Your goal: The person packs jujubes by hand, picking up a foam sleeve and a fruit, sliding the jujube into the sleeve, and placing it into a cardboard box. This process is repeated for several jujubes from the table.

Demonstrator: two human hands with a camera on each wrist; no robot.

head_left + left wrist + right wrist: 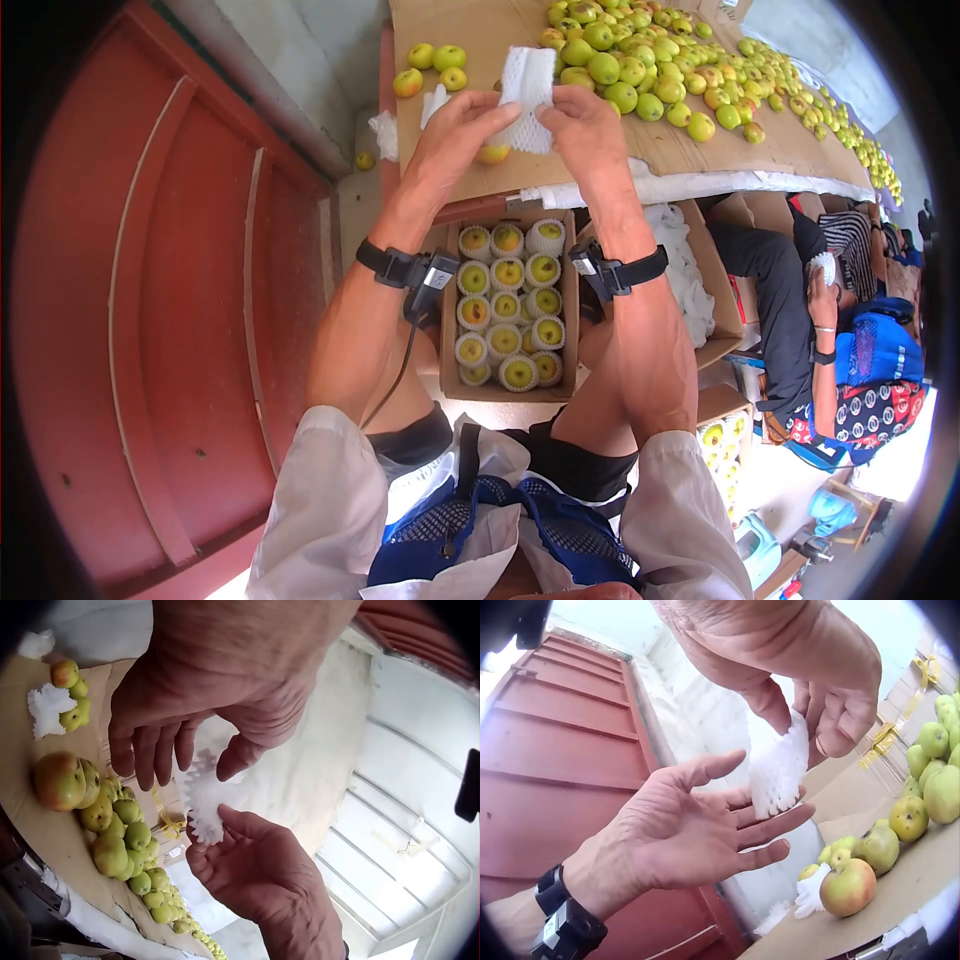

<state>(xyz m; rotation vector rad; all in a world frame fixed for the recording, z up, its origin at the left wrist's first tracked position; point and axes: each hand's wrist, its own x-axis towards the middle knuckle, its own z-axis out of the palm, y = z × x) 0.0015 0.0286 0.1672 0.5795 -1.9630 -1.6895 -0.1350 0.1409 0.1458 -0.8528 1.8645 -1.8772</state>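
Note:
A white foam net sleeve (528,100) hangs between both hands above the table. My right hand (590,135) pinches it between thumb and fingers; in the left wrist view that hand (262,877) grips its lower end. My left hand (450,140) is at the sleeve's other side. The right wrist view shows the left hand (682,825) with fingers extended, their tips against the sleeve (775,769), thumb apart. A red-green apple (847,887) lies on the table beside another foam net (811,891), below the hands.
Many green apples (650,75) cover the table's back and right. Below its front edge, a cardboard box (450,340) holds apples in foam nets. Right of it stands a box of white foam nets (680,260). A seated person (825,300) is at right, a red door (200,300) at left.

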